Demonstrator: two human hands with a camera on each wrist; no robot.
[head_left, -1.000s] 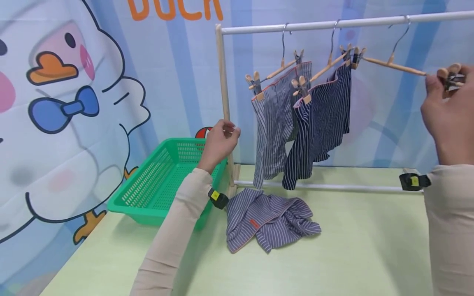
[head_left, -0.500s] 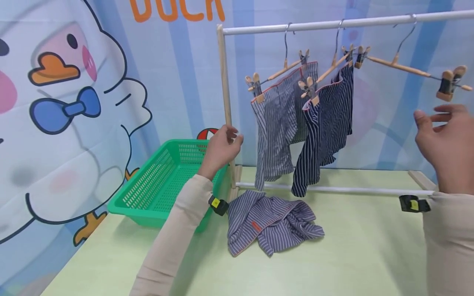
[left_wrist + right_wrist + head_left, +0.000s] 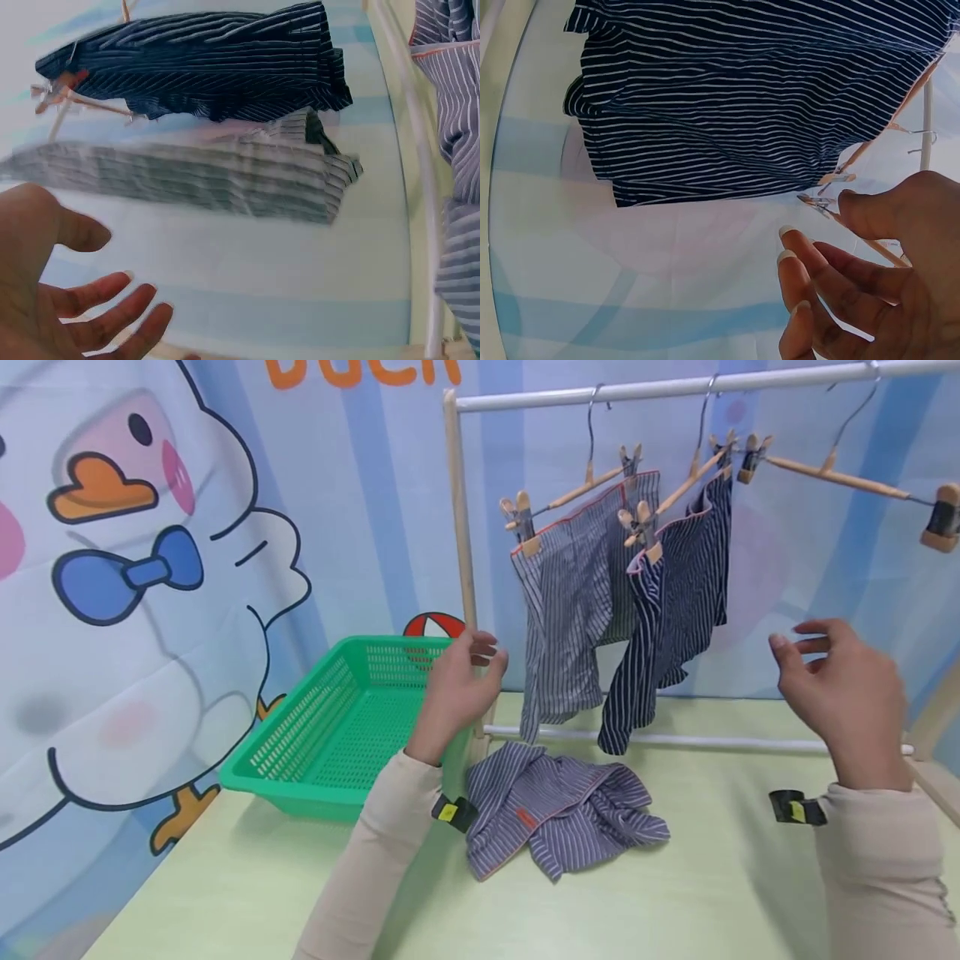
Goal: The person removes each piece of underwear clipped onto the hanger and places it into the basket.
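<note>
My left hand (image 3: 461, 689) hovers in front of the rack's left post, fingers relaxed and holding nothing. To the right, my right hand (image 3: 847, 693) hangs in the air below a bare clip hanger (image 3: 840, 477), also holding nothing. Grey striped shorts (image 3: 573, 610) and navy striped shorts (image 3: 678, 593) hang by clips from two other hangers. Crumpled on the table lies a purple-grey striped garment (image 3: 562, 810) with orange trim. In the left wrist view the left thumb and fingers are spread apart. Loosely bent fingers (image 3: 840, 292) show beside the navy shorts in the right wrist view.
A green plastic basket (image 3: 300, 785) stands on the table at left, partly behind the left forearm. The white rail (image 3: 525, 399) carries the hangers, and a lower white bar (image 3: 697, 741) runs just above the table. A cartoon duck backdrop (image 3: 135, 693) hangs behind.
My right hand has let go of the bare hanger's right clip and moved down and left. My left hand has shifted slightly right and down. The crumpled garment stays put.
</note>
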